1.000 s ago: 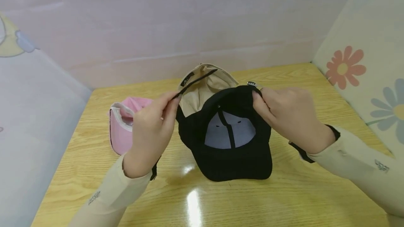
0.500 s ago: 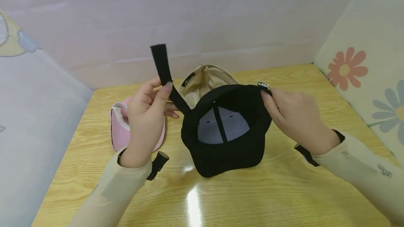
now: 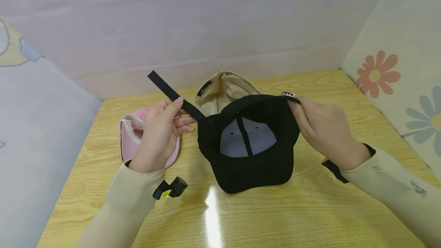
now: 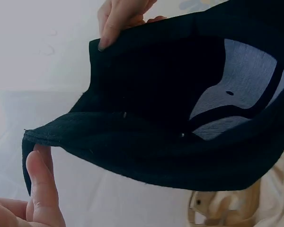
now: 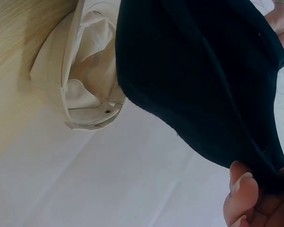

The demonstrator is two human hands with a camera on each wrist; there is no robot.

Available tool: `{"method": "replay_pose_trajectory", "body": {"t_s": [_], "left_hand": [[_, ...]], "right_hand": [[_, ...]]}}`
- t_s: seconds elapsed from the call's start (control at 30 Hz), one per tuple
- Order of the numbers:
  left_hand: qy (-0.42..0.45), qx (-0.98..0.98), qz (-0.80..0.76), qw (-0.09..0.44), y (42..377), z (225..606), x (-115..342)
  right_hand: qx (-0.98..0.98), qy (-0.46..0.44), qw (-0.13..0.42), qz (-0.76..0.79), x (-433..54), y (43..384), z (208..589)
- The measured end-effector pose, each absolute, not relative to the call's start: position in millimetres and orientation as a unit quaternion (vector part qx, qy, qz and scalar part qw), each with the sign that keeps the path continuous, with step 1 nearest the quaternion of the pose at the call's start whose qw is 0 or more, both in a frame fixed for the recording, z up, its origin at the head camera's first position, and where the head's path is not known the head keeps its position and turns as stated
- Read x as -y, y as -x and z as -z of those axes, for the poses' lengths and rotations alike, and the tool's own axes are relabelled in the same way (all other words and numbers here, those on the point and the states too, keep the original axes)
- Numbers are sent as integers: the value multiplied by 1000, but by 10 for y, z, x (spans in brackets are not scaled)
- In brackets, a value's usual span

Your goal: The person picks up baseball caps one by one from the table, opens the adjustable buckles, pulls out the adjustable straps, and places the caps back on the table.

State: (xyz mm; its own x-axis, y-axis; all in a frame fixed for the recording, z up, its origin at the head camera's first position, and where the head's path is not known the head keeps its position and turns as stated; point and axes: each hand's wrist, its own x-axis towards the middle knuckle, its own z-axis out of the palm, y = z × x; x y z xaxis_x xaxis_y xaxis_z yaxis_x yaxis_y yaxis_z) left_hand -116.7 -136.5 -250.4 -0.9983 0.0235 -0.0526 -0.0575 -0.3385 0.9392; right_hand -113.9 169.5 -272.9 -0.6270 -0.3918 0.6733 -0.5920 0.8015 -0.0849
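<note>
A black baseball cap is held up over the table, its inside facing me and its brim pointing down. My left hand pinches the cap's loose black strap between thumb and fingers, and the strap's free end sticks out up and left. At the cap's other back corner, my right hand grips the edge beside a small metal buckle. In the left wrist view the left thumb lies against the strap. The right wrist view shows the right fingers curled at the cap's corner.
Behind the black cap a beige cap lies on the wooden table. A pink cap is on the left, partly covered by the left hand. Fabric-like walls stand at the back and both sides.
The left hand has shifted its hold down the strap, and the strap's end swung from over the beige cap to the upper left. The right hand keeps its grip, moving slightly right.
</note>
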Motion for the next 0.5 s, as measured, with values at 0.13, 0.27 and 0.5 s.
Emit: {"method": "replay_pose_trajectory", "body": {"t_s": [0.13,0.27,0.5], "left_hand": [[33,-592,-805,34,1224,2603,1398],[31,-625,-780,4,1227,2681,1359],[35,-649,-760,27,1196,2708,1285]], "right_hand": [[882,-283,334,-175,-1667,1137,2710],[879,-280,320,-217,-1640,1128,2688],[876,-276,308,-246,-1613,1125,2653]]}}
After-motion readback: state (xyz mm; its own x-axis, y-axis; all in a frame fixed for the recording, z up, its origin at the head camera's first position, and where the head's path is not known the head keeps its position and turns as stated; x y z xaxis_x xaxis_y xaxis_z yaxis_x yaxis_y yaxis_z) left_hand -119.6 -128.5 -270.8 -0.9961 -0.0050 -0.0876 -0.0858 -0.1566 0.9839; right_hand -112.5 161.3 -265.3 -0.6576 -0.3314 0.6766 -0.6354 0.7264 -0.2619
